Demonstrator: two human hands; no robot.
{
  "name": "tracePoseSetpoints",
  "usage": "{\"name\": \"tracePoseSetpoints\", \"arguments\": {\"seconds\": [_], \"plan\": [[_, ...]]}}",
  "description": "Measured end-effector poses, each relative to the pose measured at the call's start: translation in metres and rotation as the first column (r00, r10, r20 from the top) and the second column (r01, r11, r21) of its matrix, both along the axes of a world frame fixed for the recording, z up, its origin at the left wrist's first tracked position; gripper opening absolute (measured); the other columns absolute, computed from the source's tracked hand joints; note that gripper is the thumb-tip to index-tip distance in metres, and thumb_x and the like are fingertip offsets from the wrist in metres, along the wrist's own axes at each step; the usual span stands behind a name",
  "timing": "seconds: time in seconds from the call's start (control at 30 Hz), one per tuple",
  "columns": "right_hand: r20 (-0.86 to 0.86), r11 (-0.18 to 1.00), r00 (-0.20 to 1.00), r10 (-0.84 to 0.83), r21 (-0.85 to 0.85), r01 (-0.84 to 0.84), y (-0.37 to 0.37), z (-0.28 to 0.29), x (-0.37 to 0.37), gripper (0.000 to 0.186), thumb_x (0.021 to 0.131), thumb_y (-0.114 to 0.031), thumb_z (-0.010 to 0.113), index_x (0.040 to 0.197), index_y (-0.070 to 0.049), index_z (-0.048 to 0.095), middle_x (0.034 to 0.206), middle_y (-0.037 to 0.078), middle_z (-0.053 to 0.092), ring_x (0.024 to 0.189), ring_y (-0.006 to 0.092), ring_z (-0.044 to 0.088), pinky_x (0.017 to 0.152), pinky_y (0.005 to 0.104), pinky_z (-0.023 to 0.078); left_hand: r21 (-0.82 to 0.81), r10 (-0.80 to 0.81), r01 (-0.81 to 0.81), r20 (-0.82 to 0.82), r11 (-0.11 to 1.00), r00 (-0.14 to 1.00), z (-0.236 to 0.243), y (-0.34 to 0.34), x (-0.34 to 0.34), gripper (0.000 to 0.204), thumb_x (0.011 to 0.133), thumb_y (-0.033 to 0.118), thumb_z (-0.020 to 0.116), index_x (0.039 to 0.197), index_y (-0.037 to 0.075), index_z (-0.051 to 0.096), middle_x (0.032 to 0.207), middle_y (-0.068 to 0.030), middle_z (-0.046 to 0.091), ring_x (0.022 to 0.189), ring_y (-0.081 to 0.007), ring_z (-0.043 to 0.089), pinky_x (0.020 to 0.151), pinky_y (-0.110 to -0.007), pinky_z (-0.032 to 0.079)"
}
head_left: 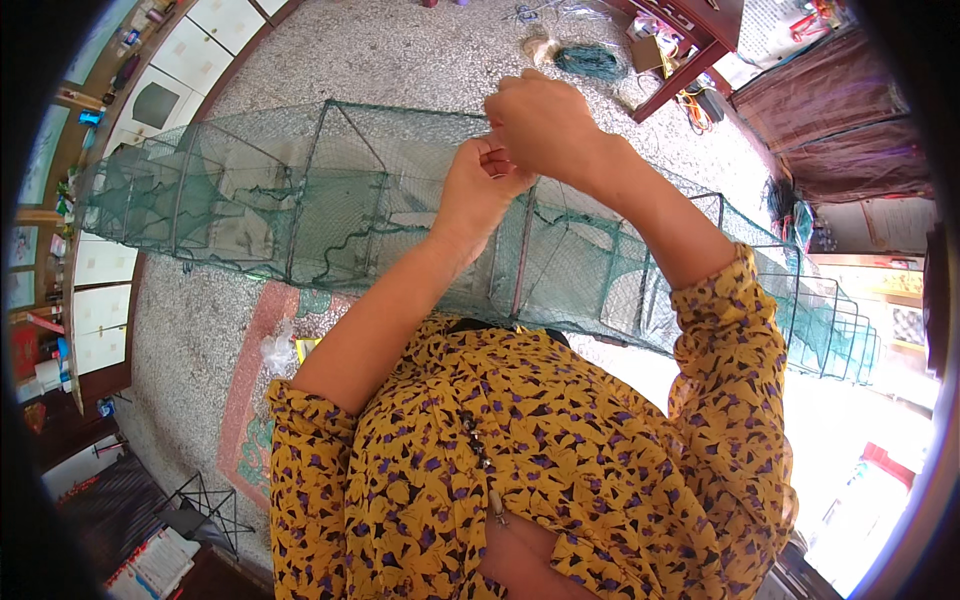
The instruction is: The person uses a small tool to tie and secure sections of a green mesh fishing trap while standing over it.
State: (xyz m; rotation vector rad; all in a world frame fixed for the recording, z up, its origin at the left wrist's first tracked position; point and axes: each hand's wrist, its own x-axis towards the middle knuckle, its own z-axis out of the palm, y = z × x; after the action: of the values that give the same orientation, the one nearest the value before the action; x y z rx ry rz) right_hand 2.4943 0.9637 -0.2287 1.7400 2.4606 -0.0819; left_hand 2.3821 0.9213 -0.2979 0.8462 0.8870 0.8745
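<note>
A long green mesh fish trap (340, 215) with dark rectangular frames stretches across the view in front of me, from far left to lower right. My left hand (478, 195) is closed, fingers curled in a pinch, at the upper edge of a middle frame. Just above and to its right, my right hand (545, 122) is closed in a fist, its back hiding the fingertips. The two hands nearly touch. Whatever lies between their fingers is too small or hidden to make out. One frame rod runs down from below the hands toward my lap.
A bundle of dark green netting (588, 62) lies on the speckled floor beyond my hands, near a dark red table (690, 60). White cabinets (195, 50) line the left side. A pink-bordered rug (250, 370) and clear plastic bag (280, 347) lie left of me.
</note>
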Motion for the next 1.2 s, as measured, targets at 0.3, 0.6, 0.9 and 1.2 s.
{"name": "tracePoseSetpoints", "arguments": {"seconds": [0.3,0.6,0.9,1.2], "plan": [[-0.896,0.983,0.434,0.093,0.153,0.105,0.053,0.021,-0.014,0.016,0.094,-0.021,0.049,0.094,-0.005,0.052,0.074,0.005,0.059,0.065,0.0141,0.056,0.059,0.0256,0.047,0.231,0.063,-0.007,-0.233,0.973,0.971,0.004,-0.002,0.005,0.047,0.076,0.007,0.072,0.114,0.002,0.044,0.106,-0.0065,0.052,0.089,-0.0124,0.052,0.08,-0.025,0.045],[-0.932,0.868,-0.035,0.36,0.321,0.38,0.037,0.154,0.085,0.015,0.098,-0.017,0.045,0.087,-0.007,0.047,0.067,0.0,0.05,0.051,0.0064,0.042,0.045,0.0191,0.041,0.458,0.105,0.037,-0.28,0.888,0.954,0.003,0.002,-0.001,0.052,0.076,0.001,0.064,0.122,0.003,0.04,0.116,-0.0088,0.048,0.088,-0.011,0.052,0.072,-0.025,0.045],[-0.894,0.889,-0.011,0.448,0.446,-0.102,-0.027,0.155,0.052,0.015,0.099,-0.017,0.041,0.091,-0.007,0.049,0.068,-0.001,0.049,0.05,0.0051,0.037,0.043,0.0171,0.034,0.636,-0.03,0.238,-0.319,0.734,0.947,0.025,0.012,0.0,0.045,0.072,-0.004,0.062,0.114,0.009,0.051,0.105,-0.0018,0.054,0.075,-0.0088,0.045,0.067,-0.024,0.044],[-0.512,0.964,0.856,0.065,0.253,0.078,-0.044,0.063,0.057,0.009,0.086,-0.017,0.056,0.088,-0.009,0.058,0.076,0.014,0.061,0.076,0.0329,0.061,0.066,0.043,0.047,0.651,0.222,0.105,-0.4,0.751,0.889,0.01,0.003,-0.004,0.025,0.072,0.003,0.07,0.087,0.006,0.051,0.086,-0.0001,0.052,0.07,-0.0101,0.046,0.067,-0.024,0.044]]}}
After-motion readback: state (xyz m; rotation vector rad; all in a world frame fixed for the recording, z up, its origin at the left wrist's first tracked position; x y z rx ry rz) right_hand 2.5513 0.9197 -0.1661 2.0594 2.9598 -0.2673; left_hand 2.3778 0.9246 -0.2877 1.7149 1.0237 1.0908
